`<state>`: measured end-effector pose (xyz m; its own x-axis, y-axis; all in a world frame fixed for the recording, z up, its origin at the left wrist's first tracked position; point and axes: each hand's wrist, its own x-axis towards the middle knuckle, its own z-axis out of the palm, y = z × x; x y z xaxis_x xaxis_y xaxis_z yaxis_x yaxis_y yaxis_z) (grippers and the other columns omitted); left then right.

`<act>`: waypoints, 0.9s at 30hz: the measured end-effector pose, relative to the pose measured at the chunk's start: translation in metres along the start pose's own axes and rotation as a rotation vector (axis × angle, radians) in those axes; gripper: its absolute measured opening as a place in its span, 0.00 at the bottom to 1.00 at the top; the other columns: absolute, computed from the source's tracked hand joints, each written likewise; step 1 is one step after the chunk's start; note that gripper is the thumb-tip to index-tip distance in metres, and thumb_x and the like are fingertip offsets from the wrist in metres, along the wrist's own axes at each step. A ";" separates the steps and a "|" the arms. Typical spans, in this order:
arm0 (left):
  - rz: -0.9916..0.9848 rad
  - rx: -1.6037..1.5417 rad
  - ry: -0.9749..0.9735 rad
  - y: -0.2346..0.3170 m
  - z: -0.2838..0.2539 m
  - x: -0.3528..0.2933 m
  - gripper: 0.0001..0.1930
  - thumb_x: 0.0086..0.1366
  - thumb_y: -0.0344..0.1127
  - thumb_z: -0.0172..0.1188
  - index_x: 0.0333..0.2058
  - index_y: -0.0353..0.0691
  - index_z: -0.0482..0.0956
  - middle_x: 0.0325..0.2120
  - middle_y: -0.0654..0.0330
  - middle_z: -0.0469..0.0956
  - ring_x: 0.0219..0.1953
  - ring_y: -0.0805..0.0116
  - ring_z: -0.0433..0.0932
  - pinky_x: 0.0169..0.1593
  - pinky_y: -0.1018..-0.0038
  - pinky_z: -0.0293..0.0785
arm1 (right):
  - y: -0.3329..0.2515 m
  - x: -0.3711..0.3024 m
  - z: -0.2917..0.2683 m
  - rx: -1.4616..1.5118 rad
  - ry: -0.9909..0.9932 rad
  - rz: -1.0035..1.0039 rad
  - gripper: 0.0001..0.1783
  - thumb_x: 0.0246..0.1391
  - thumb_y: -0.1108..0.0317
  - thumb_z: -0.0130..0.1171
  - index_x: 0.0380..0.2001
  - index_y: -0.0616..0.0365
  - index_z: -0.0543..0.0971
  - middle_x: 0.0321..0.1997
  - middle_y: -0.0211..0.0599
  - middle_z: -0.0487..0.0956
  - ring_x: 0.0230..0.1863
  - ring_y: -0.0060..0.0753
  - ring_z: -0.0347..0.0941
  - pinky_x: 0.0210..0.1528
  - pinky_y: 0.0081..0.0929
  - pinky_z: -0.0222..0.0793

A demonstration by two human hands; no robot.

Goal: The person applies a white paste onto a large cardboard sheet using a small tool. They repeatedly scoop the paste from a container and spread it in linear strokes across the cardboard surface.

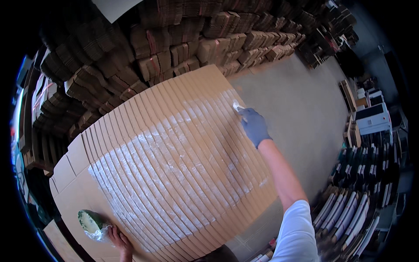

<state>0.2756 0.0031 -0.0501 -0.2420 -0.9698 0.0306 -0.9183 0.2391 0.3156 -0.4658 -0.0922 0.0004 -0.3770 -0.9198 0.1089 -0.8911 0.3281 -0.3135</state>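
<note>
Head view: fanned cardboard sheets (174, 161), overlapped, white glue streaked across the exposed strips. Right hand (254, 126), blue-gloved, fingers closed around a small brush (238, 106) at the fan's far right edge. Left hand (120, 241), bare, fingers resting beside a green glue bowl (91, 222), near left. Best practice: even strokes kept within the strips. Brush bristles indistinct; bowl contents unclear.
</note>
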 end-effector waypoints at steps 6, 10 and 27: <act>-0.024 0.007 0.003 0.007 -0.003 0.004 0.26 0.73 0.45 0.39 0.62 0.32 0.65 0.62 0.39 0.60 0.64 0.40 0.57 0.67 0.49 0.49 | 0.017 0.030 -0.016 0.168 0.164 0.099 0.14 0.56 0.68 0.54 0.45 0.54 0.80 0.45 0.50 0.80 0.43 0.55 0.77 0.47 0.42 0.73; 0.025 -0.012 -0.003 0.019 -0.001 0.016 0.27 0.74 0.46 0.39 0.62 0.31 0.65 0.62 0.39 0.61 0.65 0.40 0.57 0.68 0.49 0.49 | 0.048 0.025 -0.018 0.123 0.053 0.153 0.12 0.56 0.68 0.55 0.42 0.55 0.82 0.43 0.51 0.81 0.45 0.53 0.78 0.48 0.40 0.72; 0.133 -0.012 0.093 0.024 -0.003 0.021 0.26 0.75 0.47 0.40 0.61 0.32 0.66 0.62 0.41 0.62 0.64 0.41 0.59 0.67 0.49 0.51 | 0.067 -0.158 -0.093 -0.026 -0.045 0.474 0.10 0.55 0.63 0.59 0.37 0.54 0.82 0.41 0.47 0.82 0.41 0.48 0.79 0.46 0.36 0.74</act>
<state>0.2496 -0.0120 -0.0391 -0.3308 -0.9300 0.1602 -0.8761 0.3657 0.3142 -0.4891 0.0952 0.0502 -0.7330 -0.6754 -0.0815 -0.6296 0.7188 -0.2948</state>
